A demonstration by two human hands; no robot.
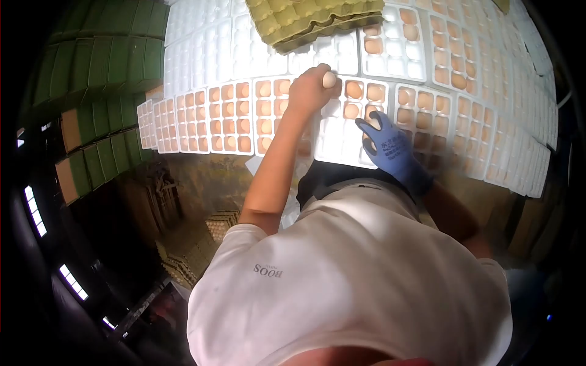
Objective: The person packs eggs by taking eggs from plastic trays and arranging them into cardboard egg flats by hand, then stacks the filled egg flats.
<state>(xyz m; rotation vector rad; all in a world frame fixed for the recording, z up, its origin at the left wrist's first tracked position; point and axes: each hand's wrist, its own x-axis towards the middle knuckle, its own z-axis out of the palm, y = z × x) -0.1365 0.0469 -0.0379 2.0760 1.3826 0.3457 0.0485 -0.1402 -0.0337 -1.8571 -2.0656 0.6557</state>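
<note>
An egg (329, 80) is held in the fingers of my left hand (310, 90), which is bare and hovers over the upper left corner of a white tray (342, 143). That tray has brown eggs (354, 91) in its upper part and bare white cups in its lower left part. My right hand (394, 149), in a blue glove, is at the tray's right side. Its curved fingers are around an egg (374, 124); the rest of its grip is partly hidden.
Rows of white trays filled with brown eggs (229, 110) extend to both sides. Yellowish egg flats (317, 21) lie on white trays beyond my hands. Green boxes (104, 64) are stacked at left, and more egg flats (221, 226) stand low down at left.
</note>
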